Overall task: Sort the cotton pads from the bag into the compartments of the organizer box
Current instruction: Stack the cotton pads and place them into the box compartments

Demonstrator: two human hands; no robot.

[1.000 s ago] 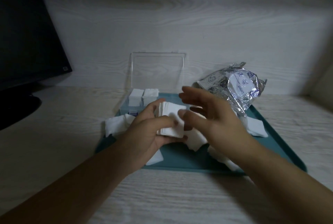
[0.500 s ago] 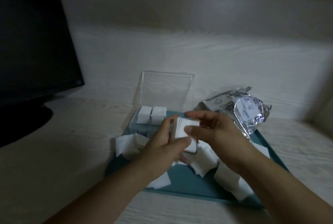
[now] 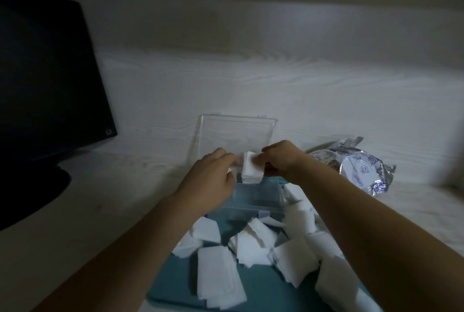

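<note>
Organizer box [image 3: 256,197], clear plastic, lid [image 3: 237,133] raised upright at the back, set on the far end of a teal tray [image 3: 258,289] on the pale wood-grain tabletop [image 3: 75,236].

Stack of cotton pads [image 3: 251,170], white, square, held upright over a back compartment of the box, lower edge at or just inside the rim; exact compartment not determinable; contents behind the hands hidden.

Right hand [image 3: 282,161]: fingers curled round the right side of the stack, pinching it.

Left hand [image 3: 213,181]: over the left part of the box, fingertips toward the stack's left edge; contact blurred, grip not determinable.

Loose cotton pads [image 3: 221,276]: many, scattered and overlapping across the near and right parts of the tray, a few over its right edge; none sorted.

Bag [image 3: 359,168]: silvery foil, crumpled, open, lying just right of the box; remaining contents not visible.

Near compartments of the box: seemingly empty, seen through the clear wall.

Monitor [image 3: 45,80]: dark, at left, well apart from the tray.

Progress, judged: early to middle; one stack going in; most pads on the tray left to gather, square up and place; several compartments probably unfilled.
</note>
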